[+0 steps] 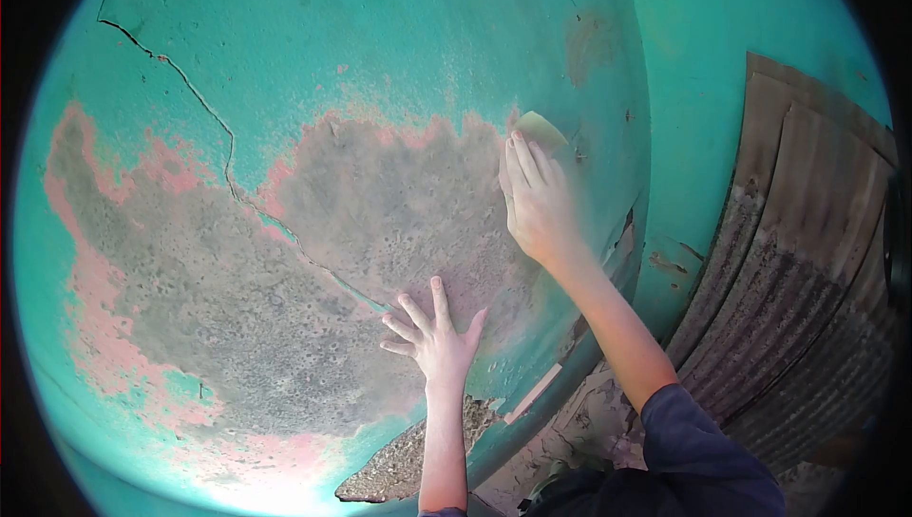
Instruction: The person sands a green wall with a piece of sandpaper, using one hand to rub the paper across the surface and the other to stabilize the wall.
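Note:
A green painted wall (332,33) fills most of the view, with a large worn grey patch (275,318) edged in pink. My left hand (443,344) lies against the grey patch, its fingers spread and nothing in them. Higher and to the right, my right hand (540,202) presses a piece of sandpaper (544,131) flat to the wall where the patch meets the green paint. Only the sandpaper's pale upper part shows; the fingers cover the rest.
A dark crack (231,147) runs from the upper left toward my left hand. Below that hand is a hole of broken, rough plaster (399,465). Brown corrugated sheets (788,261) lean at the right, and rubble (589,422) lies at the wall's foot.

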Action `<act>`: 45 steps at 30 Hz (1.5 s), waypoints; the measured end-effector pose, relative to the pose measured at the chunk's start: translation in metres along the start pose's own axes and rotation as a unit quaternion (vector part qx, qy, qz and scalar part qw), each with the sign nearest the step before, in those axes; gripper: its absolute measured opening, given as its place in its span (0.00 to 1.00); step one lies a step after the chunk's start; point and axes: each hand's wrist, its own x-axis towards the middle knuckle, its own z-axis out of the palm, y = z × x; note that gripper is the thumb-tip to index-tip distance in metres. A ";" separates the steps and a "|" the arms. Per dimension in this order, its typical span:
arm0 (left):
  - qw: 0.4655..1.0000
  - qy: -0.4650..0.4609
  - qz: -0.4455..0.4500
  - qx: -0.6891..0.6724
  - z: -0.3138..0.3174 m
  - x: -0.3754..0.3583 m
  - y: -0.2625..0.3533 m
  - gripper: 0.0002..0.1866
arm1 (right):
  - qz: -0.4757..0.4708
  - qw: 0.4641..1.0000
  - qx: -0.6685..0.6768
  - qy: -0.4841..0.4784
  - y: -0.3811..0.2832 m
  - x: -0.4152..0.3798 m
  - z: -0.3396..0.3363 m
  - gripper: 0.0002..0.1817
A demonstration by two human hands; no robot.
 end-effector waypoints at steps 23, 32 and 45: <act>1.000 0.008 0.001 0.017 0.000 0.000 0.000 0.61 | -0.022 0.997 -0.064 -0.033 0.006 -0.007 -0.001 0.34; 1.000 0.000 0.000 0.017 0.000 -0.002 -0.001 0.61 | -0.009 0.998 -0.062 -0.028 0.009 -0.002 -0.004 0.34; 1.000 0.013 0.008 0.019 -0.001 0.000 0.000 0.62 | 0.006 0.996 -0.073 -0.048 0.014 0.000 -0.008 0.36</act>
